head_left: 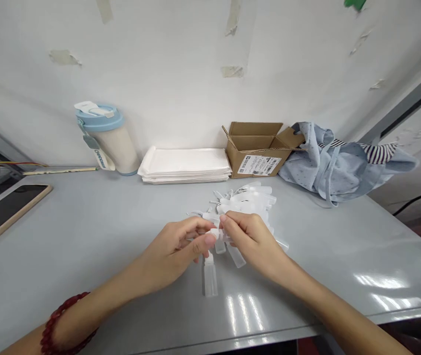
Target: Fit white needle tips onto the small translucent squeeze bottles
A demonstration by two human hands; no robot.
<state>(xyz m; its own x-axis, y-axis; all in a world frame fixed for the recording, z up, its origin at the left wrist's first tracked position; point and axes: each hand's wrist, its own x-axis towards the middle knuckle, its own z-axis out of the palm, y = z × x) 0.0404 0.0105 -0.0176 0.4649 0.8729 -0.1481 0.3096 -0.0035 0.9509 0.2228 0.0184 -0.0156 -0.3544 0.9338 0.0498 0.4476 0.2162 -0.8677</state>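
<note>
Far left on the grey tabletop [122, 207]: phone [11, 212], screen dark. Then a cream tumbler [112, 148] with a blue lid at the wall, and a white stack [186, 165] of flat sheets or sleeves beside it.

Centre: both hands work at 1 held bottle [217, 233], small and translucent, just above the tabletop and on the near side of a loose pile. Left hand [181, 249], red bracelet [57, 320] at its wrist: thumb and fingers pinch the white cap end. Right hand [253, 239]: fingertips closed on the body end, part of that grip hidden behind the knuckles.

Judgement on the step, which looks like cap work: keep the body steady in the right fingers, turn or press from the left, squeeze lightly since the wall looks soft, and keep cap and body in 1 line so that the cap seats squarely.

Held bottle's long axis runs roughly left to right, nearly level; cap points left, body runs right. Near bottle [210, 281], just below the hands, differs: axis near to far, cap end far.

Right: bottle pile [251, 197], count unclear, many bodies pointing right. Beyond it, open carton [257, 165]; then blue cloth [329, 167], bunched.
</note>
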